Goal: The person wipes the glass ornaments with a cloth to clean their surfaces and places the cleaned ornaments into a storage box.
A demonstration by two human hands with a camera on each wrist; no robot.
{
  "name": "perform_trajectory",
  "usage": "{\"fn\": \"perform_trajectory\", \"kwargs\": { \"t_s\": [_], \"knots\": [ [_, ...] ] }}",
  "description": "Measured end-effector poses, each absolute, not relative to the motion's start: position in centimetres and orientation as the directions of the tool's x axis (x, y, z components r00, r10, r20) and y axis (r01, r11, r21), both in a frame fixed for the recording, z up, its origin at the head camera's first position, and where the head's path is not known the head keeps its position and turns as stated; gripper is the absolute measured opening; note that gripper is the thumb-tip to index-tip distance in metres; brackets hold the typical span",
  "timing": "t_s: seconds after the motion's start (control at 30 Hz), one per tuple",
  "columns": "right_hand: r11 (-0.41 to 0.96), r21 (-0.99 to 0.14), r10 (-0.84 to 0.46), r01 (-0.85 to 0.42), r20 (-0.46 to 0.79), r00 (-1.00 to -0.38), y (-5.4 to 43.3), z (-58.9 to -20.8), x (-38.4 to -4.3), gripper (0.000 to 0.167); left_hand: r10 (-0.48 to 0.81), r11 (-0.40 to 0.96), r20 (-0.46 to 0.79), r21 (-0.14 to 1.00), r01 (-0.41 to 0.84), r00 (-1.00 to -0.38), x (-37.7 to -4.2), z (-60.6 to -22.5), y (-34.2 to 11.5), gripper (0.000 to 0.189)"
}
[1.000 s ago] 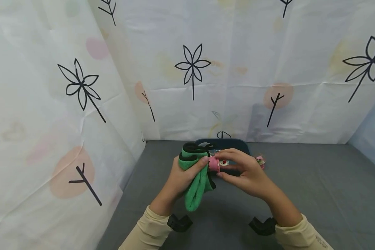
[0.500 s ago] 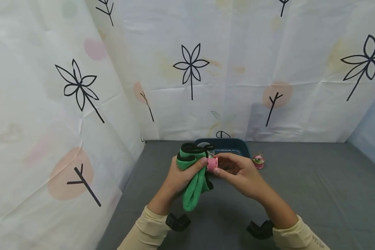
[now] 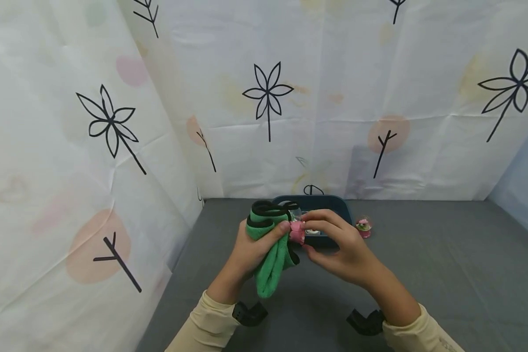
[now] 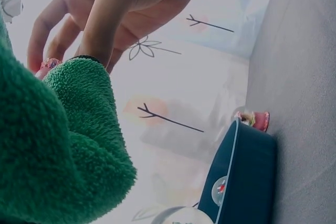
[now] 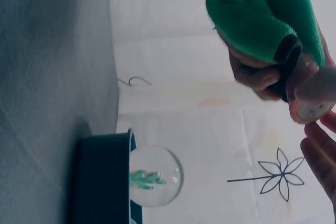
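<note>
**Soft Light, Cool Tones Across Three Views**

Diffuse, fairly even light brightens the white curtain (image 3: 330,63) in the head view, a faint gray shadow crossing it right of center. The table (image 3: 422,264) reads darker, with soft-edged shadow below the left hand (image 3: 247,253) and right hand (image 3: 345,249); fine detail on the pink base (image 3: 297,232) is smeared. The left wrist view runs cooler, its backdrop pale and washed out, the cloth (image 4: 86,135) showing crisp pile at its edge but sinking into dark green at lower left. The right wrist view is dimmer and bluish: pale glints mark the globe (image 5: 163,174), the tray (image 5: 102,182) sits in shade, and close fingers (image 5: 321,85) blur.
</note>
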State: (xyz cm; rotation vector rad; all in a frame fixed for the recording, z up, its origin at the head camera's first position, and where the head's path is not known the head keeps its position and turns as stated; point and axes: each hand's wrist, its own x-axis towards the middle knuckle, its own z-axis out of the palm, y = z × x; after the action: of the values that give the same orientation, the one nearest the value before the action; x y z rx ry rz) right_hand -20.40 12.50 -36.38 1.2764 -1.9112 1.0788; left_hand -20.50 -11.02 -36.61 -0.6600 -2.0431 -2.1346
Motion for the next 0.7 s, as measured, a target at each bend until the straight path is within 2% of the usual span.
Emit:
{"fn": "perform_trajectory", "kwargs": {
  "t_s": [0.1,0.23,0.47,0.6,0.7],
  "knots": [
    [0.214,-0.239,-0.460,-0.947,0.831,-0.314,12.44,-36.23,-20.33,0.029,0.211,-0.095,0.364,0.931,0.352,-0.907,-20.51,-36.59,-11.01,0.023],
    [0.230,-0.192,-0.464,-0.954,0.840,-0.281,12.34,-36.15,-20.31,0.030,0.218,-0.110,0.337,0.941,0.320,-0.916,-20.49,-36.56,-11.02,0.024],
    [0.279,-0.018,-0.435,-0.960,0.889,-0.143,11.98,-35.90,-20.49,0.028,0.249,-0.158,0.342,0.937,0.310,-0.906,-20.36,-36.51,-10.94,0.022],
    [0.283,-0.025,-0.427,-0.959,0.892,-0.149,12.04,-35.96,-20.50,0.030,0.266,-0.165,0.366,0.929,0.332,-0.892,-20.35,-36.60,-10.91,0.017],
    [0.264,-0.100,-0.426,-0.959,0.880,-0.209,12.32,-36.12,-20.40,0.032,0.282,-0.167,0.391,0.919,0.356,-0.876,-20.43,-36.70,-10.78,0.013]
  ]
}}
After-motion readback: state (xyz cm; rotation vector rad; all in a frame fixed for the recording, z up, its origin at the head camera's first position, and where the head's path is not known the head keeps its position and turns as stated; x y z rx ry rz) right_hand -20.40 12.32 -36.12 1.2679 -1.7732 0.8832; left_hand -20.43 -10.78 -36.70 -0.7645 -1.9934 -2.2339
